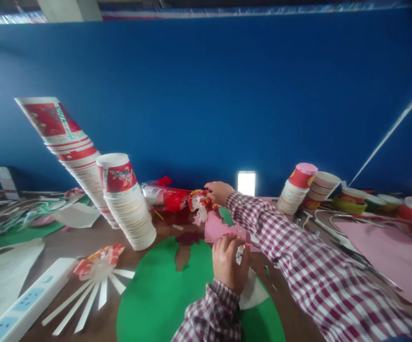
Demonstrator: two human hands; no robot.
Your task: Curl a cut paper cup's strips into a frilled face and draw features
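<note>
My left hand (229, 261) is closed above the right part of a large green paper circle (159, 294), around a small white and red paper piece that shows beside its fingers. Farther back, my right hand (220, 192) reaches to a cluster of red, yellow and white paper cuttings (201, 204); its fingertips are over the cluster, and whether they grip a piece is hard to tell. Between the hands lie pink paper (215, 228) and a green leaf-shaped cutout (226, 216). A white paper piece (254, 290) rests on the circle beside my left hand.
Tall leaning paper cup stacks (129, 213) stand at left, near a cut cup with splayed strips (101, 273) and a white power strip (28, 301). More cups (293, 190), cables and pink sheets (391, 256) are at right. A blue partition (206, 95) rises behind.
</note>
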